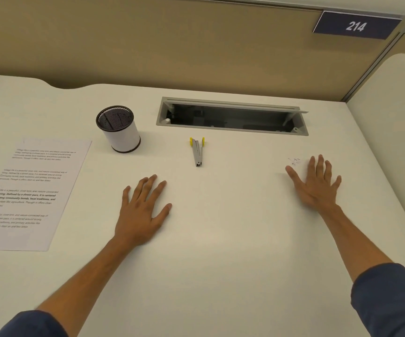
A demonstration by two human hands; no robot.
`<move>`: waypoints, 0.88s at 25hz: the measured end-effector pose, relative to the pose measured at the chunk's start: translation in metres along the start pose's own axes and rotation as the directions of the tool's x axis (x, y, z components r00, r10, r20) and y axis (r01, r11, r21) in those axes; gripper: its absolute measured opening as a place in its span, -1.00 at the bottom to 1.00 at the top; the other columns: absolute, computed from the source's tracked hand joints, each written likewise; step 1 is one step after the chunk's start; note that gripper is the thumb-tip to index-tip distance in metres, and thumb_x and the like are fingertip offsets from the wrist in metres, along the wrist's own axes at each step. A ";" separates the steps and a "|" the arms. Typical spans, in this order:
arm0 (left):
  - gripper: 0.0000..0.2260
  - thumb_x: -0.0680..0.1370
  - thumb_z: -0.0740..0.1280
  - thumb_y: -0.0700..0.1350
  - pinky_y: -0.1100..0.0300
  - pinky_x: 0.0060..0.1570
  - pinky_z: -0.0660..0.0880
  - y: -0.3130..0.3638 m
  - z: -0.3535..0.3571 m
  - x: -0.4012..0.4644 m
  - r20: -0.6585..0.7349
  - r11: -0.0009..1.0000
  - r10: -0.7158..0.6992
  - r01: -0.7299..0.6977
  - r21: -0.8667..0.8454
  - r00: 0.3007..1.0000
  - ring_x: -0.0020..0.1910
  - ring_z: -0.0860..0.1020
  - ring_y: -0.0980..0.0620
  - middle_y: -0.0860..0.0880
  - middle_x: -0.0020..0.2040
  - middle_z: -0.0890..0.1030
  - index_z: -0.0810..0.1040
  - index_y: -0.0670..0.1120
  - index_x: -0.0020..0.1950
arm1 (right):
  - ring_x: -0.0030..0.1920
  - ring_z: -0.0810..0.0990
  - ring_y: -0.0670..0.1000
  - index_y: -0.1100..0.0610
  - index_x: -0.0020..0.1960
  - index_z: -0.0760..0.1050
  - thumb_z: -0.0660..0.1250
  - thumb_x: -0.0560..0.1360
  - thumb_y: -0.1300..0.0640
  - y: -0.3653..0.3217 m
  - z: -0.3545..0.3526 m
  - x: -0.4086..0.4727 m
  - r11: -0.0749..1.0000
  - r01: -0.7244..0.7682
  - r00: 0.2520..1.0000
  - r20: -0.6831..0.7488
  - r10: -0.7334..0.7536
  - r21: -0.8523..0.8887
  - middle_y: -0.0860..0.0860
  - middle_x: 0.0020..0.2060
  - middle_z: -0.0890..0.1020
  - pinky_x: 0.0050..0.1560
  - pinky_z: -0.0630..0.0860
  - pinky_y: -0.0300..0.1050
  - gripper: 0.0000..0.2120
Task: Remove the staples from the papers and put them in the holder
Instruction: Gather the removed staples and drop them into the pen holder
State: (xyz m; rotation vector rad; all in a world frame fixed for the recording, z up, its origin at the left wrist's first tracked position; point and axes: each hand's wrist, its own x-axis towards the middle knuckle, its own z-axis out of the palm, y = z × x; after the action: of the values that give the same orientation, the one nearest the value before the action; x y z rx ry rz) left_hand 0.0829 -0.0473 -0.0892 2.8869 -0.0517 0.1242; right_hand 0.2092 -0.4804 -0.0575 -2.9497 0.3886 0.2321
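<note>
Cubicle setup: white desk (220, 239) against a tan partition wall (148, 45), blue "214" sign (357, 25) on the wall toward the far right corner. Grey cable tray (231, 116) recessed near the far edge, lid open.

Left hand (143, 210) lies flat on the desk around the middle, palm down, fingers straight and spread, holding nothing. Right hand (316, 183) is the same toward the right edge: flat, palm down, fingers splayed, nothing in it.

Papers (26, 190), printed sheet on top, lie at the left edge, well apart from both hands. Holder (118, 128), a white cylinder with black mesh inside and a dark rim, stands upright just past the papers' far right corner. Staple remover (198, 152), grey metal with yellow grips, lies between the holder and the right hand, nearer the far edge than the left hand, touching nothing else.

Small cluster of staples (293, 161) sits loose on the desk just beside the right hand's index fingertip; contact can't be told.
</note>
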 end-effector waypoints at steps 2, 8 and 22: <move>-0.42 0.58 -0.05 0.28 -0.11 0.49 -0.04 0.000 0.000 0.000 0.006 1.000 0.002 -0.002 0.002 1.000 0.56 0.07 0.03 0.05 0.59 0.13 0.17 0.11 0.56 | 0.55 -0.24 0.02 0.03 0.58 -0.17 -0.25 0.34 -0.56 0.001 -0.001 0.008 0.999 -0.032 0.998 0.046 0.031 0.028 -0.03 0.56 -0.18 0.48 -0.24 0.28 -0.01; -0.42 0.58 -0.05 0.28 -0.10 0.49 -0.05 0.000 0.000 0.000 0.005 1.000 0.000 0.000 -0.004 1.000 0.56 0.07 0.03 0.05 0.59 0.13 0.16 0.11 0.56 | 0.55 -0.22 -0.01 -0.07 0.57 -0.20 -0.19 0.42 -0.50 -0.012 0.004 0.021 0.987 0.163 0.983 0.089 -0.162 -0.001 -0.07 0.56 -0.17 0.48 -0.23 0.24 -0.15; -0.43 0.58 -0.05 0.28 -0.10 0.50 -0.07 0.000 0.000 0.001 0.013 1.000 -0.004 0.004 -0.013 1.000 0.56 0.05 0.05 0.06 0.59 0.11 0.15 0.12 0.56 | 0.56 -0.10 0.03 0.07 0.56 0.04 -0.27 0.39 -0.53 -0.031 0.001 0.009 0.950 0.256 0.959 -0.078 -0.273 -0.182 -0.01 0.57 -0.04 0.48 -0.19 0.21 -0.05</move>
State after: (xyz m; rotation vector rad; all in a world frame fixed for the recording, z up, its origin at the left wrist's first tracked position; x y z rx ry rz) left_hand 0.0836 -0.0471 -0.0890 2.8752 -0.0496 0.1036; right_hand 0.2254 -0.4530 -0.0559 -3.1456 -0.0212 0.0831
